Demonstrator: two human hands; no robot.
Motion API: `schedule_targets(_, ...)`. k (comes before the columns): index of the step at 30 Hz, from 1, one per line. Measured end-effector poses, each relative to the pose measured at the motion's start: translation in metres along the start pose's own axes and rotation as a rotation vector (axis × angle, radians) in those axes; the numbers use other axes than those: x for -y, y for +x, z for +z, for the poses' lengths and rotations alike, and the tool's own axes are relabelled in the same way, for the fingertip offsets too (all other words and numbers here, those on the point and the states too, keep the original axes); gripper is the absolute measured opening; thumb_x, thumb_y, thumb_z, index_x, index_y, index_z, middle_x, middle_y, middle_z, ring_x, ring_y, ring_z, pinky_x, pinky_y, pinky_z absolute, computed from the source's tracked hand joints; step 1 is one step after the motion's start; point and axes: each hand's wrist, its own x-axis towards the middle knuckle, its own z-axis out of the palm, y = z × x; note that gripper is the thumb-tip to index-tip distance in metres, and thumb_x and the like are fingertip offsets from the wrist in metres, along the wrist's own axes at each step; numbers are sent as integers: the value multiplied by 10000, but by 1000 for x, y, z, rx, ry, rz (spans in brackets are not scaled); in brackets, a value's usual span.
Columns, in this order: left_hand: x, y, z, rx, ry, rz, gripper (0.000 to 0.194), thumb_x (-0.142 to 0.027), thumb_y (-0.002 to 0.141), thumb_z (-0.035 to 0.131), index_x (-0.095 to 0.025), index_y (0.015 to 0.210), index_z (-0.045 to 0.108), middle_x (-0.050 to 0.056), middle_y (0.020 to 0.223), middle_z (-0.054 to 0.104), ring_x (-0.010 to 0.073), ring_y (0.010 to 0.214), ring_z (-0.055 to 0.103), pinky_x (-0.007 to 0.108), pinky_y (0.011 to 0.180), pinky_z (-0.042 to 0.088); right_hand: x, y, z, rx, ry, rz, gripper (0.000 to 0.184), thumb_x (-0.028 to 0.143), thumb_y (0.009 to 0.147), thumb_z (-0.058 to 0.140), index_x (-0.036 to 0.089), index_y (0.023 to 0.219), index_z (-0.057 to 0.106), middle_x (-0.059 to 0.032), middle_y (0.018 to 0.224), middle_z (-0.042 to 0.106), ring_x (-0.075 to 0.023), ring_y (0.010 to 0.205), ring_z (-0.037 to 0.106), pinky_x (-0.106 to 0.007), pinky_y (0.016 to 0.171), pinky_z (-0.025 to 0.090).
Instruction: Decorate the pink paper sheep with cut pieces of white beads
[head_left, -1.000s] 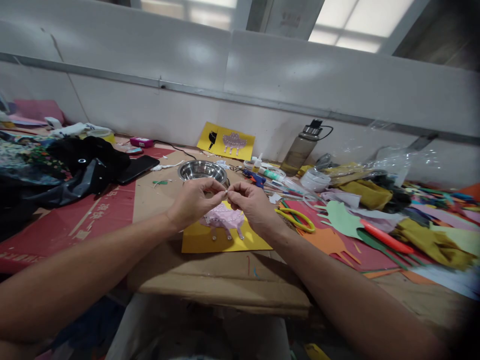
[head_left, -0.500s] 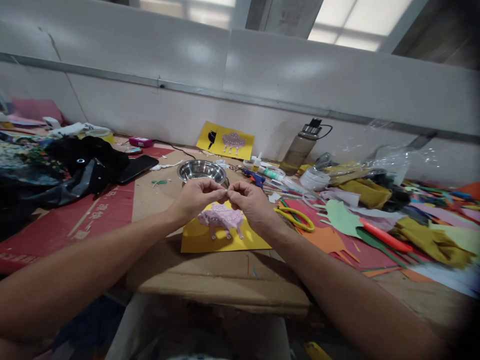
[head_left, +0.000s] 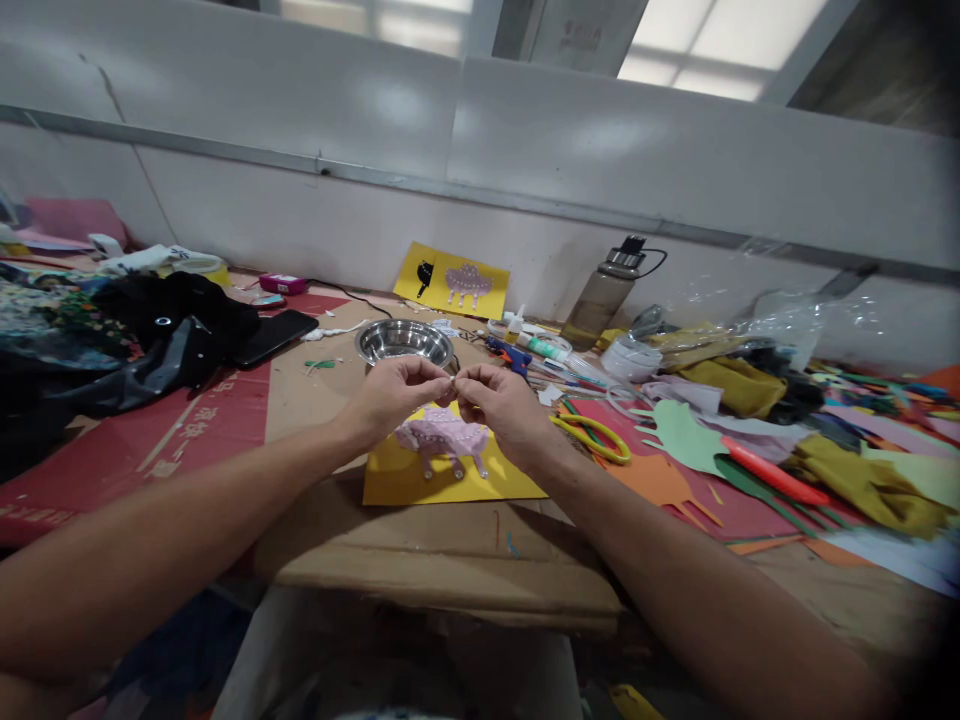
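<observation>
My left hand (head_left: 401,395) and my right hand (head_left: 491,395) meet fingertip to fingertip above a yellow card (head_left: 397,485). Each is closed in a pinch; whatever lies between the fingertips is too small to make out. Beneath them, a pink-lilac animal-shaped cutout (head_left: 450,437) studded with rows of pearl-like beads lies on the card, partly hidden by my hands. Just behind my left hand sits a shiny metal bowl (head_left: 367,340). A blue glue gun (head_left: 510,352) lies beyond my right hand.
A similar finished-looking yellow card (head_left: 491,280) leans on the wall. To the right are a bottle (head_left: 596,305), yellow-handled scissors (head_left: 615,447), a green cutout (head_left: 682,435) and an orange cutout (head_left: 652,490). Black cloth (head_left: 180,310) and a phone (head_left: 277,337) lie left.
Both hands stay in nearly the same place, with only a slight shift at the pinched fingertips. The objects on the table have not moved.
</observation>
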Motion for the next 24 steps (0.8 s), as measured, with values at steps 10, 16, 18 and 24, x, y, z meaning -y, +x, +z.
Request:
schedule_targets(10, -4, -3, 0, -32, 173, 129, 181, -312, 730, 665, -133, 745, 640, 33, 711, 680, 123, 661, 620, 250, 624, 507, 2, 0, 1, -15, 54, 21, 194, 356, 659, 663, 181, 659, 581, 46, 552, 506, -83, 506, 432, -260, 517, 331)
schedule_targets(16, -7, -3, -1, -21, 182, 90, 152, -286, 736, 656, -134, 746, 646, 32, 714, 692, 122, 663, 631, 249, 635, 514, 1, 1, -1, 3, 40, -11, 176, 342, 674, 655, 176, 685, 595, 30, 596, 548, -87, 532, 446, -263, 542, 335)
schedule_targets(18, -8, -3, -1, -20, 183, 73, 151, -285, 735, 658, -135, 749, 649, 33, 715, 697, 123, 663, 635, 248, 634, 516, 1, 0, -1, 4, 44, -3, 180, 341, 667, 658, 174, 685, 595, 25, 608, 561, -86, 534, 447, -263, 545, 336)
schedule_targets(24, -8, -4, -2, -13, 174, 70, 134, -269, 732, 661, -136, 739, 655, 34, 705, 703, 122, 657, 637, 246, 631, 516, 4, -1, -1, 8, 41, -3, 166, 332, 665, 655, 176, 679, 599, 26, 608, 561, -87, 540, 444, -264, 553, 337)
